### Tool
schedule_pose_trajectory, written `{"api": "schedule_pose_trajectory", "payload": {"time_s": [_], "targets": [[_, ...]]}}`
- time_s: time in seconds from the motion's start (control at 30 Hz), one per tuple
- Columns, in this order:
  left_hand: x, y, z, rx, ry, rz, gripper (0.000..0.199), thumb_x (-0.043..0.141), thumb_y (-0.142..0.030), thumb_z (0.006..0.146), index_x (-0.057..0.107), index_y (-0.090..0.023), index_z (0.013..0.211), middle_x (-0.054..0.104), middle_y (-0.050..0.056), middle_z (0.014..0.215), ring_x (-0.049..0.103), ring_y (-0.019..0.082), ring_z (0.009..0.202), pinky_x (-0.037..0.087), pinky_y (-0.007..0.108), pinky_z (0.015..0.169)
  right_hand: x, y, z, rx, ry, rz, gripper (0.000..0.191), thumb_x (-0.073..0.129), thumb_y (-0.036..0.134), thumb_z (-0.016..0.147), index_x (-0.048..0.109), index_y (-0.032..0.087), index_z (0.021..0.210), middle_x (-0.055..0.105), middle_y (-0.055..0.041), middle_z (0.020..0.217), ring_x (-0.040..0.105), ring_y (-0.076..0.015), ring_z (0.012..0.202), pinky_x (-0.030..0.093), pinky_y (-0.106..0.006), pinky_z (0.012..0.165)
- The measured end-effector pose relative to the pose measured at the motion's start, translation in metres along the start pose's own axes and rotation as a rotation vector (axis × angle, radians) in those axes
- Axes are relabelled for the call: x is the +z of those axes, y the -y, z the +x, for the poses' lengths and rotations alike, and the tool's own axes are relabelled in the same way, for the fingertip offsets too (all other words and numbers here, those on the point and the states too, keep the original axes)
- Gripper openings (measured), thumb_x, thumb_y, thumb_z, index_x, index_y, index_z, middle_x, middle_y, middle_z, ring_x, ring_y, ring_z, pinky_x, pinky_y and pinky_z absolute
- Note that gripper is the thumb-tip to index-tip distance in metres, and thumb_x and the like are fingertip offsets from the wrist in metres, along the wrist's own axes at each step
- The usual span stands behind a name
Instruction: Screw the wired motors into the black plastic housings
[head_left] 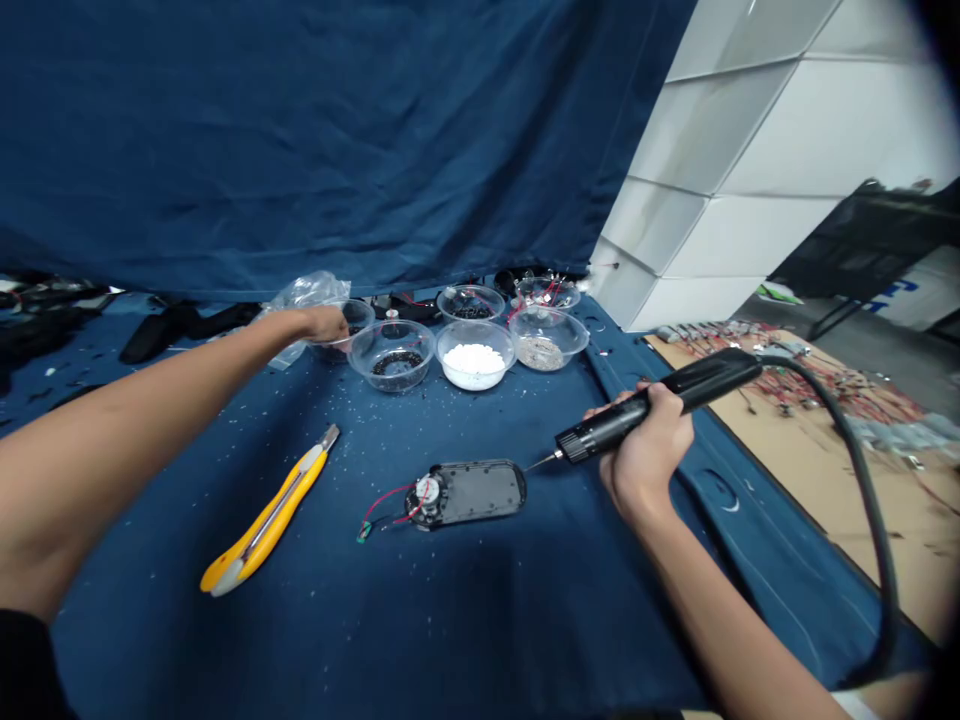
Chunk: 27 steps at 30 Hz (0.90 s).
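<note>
My left hand (328, 324) reaches into a clear plastic bowl (358, 314) at the back left; its fingertips are hidden, so I cannot tell what they hold. My right hand (649, 445) is wrapped round a black electric screwdriver (611, 425), whose bit points left. Just beyond the bit's tip lies a dark oblong casing (480, 492) on the blue cloth. A round white and silver part (427, 490) sits at the casing's left end, with red and black wires running to a small green board (364, 531).
A yellow utility knife (266, 525) lies at the left. Bowls hold small dark parts (397, 365), white pieces (474, 362) and beige pieces (540, 352). A plastic bag (311, 290) is behind my left hand. The screwdriver's cable (862, 480) loops down at the right, before wired parts on brown board.
</note>
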<state>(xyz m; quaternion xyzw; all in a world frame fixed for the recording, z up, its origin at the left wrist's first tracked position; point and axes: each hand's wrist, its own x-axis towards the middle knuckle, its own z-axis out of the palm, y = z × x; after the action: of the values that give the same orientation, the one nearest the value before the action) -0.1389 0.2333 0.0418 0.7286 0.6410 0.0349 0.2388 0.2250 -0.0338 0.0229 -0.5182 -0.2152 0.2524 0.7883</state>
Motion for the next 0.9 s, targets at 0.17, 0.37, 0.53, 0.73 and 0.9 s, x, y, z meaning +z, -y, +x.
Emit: {"api": "schedule_pose_trajectory", "payload": {"time_s": [0.17, 0.37, 0.53, 0.73, 0.9], "targets": [[-0.003, 0.001, -0.003, 0.022, -0.083, -0.054, 0.027, 0.063, -0.027, 0.089, 0.058, -0.010, 0.068, 0.052, -0.006, 0.056, 0.048, 0.006, 0.048, 0.045, 0.021, 0.055, -0.001, 0.002, 0.000, 0.016, 0.000, 0.070, 0.011, 0.045, 0.034, 0.082, 0.042, 0.024, 0.084, 0.043, 0.0056, 0.062, 0.047, -0.0095, 0.043, 0.056, -0.028, 0.056], [-0.007, -0.004, -0.017, 0.099, -0.273, -0.121, 0.025, 0.065, -0.028, 0.088, 0.060, -0.010, 0.071, 0.056, -0.005, 0.060, 0.054, 0.009, 0.057, 0.048, 0.025, 0.065, -0.001, -0.002, 0.001, 0.009, 0.002, 0.082, 0.011, 0.045, 0.034, 0.082, 0.042, 0.025, 0.084, 0.043, 0.0059, 0.062, 0.049, -0.0103, 0.044, 0.056, -0.028, 0.056], [-0.004, -0.015, -0.034, 0.122, -0.488, -0.190, 0.019, 0.071, -0.022, 0.081, 0.060, -0.011, 0.071, 0.053, -0.006, 0.056, 0.049, 0.008, 0.056, 0.043, 0.024, 0.066, -0.001, -0.010, 0.000, 0.051, -0.015, 0.064, 0.012, 0.047, 0.036, 0.081, 0.041, 0.025, 0.082, 0.040, 0.0071, 0.062, 0.048, -0.0098, 0.044, 0.055, -0.027, 0.054], [0.015, -0.058, -0.096, 0.280, -0.733, -0.350, 0.017, 0.064, -0.022, 0.085, 0.067, -0.011, 0.097, 0.070, 0.001, 0.087, 0.055, 0.010, 0.073, 0.042, 0.023, 0.070, 0.002, -0.006, -0.004, 0.190, -0.059, 0.164, 0.011, 0.048, 0.034, 0.081, 0.043, 0.024, 0.081, 0.043, 0.0060, 0.067, 0.048, -0.0089, 0.050, 0.054, -0.024, 0.053], [0.067, -0.111, -0.198, 0.579, -0.658, -0.458, 0.013, 0.061, -0.023, 0.085, 0.068, -0.017, 0.094, 0.069, 0.004, 0.091, 0.062, 0.014, 0.079, 0.048, 0.026, 0.074, 0.008, 0.005, -0.017, 0.379, -0.087, 0.252, 0.013, 0.046, 0.036, 0.083, 0.043, 0.023, 0.081, 0.043, 0.0058, 0.066, 0.050, -0.0092, 0.052, 0.056, -0.025, 0.056]]}}
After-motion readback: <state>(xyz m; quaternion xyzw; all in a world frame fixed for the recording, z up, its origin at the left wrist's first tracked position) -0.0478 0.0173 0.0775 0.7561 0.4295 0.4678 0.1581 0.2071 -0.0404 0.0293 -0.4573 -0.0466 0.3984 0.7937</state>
